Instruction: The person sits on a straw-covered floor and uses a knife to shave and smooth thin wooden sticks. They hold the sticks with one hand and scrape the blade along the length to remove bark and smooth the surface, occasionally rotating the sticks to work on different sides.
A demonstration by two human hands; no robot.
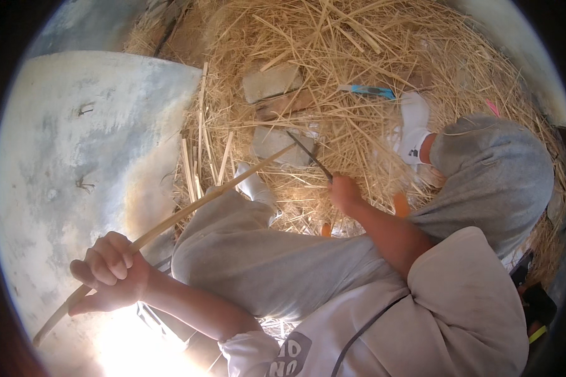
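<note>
My left hand (116,270) is closed around a long, pale strip that looks like split bamboo (188,209). The strip slants up and to the right, and its lower end curves out past my fist. In my right hand (347,193) is a thin dark knife (309,156), its blade pointing up and left. The blade meets or nearly meets the strip's far end, above a grey stone block (273,147); whether they touch I cannot tell.
Straw-like shavings (352,135) cover the ground between my legs. Another grey block (270,81) and a reddish brick (284,105) lie farther off. A blue-handled tool (372,91) rests near my white sock (415,125). A pale wall or panel (94,157) stands at left, with loose strips (202,135) beside it.
</note>
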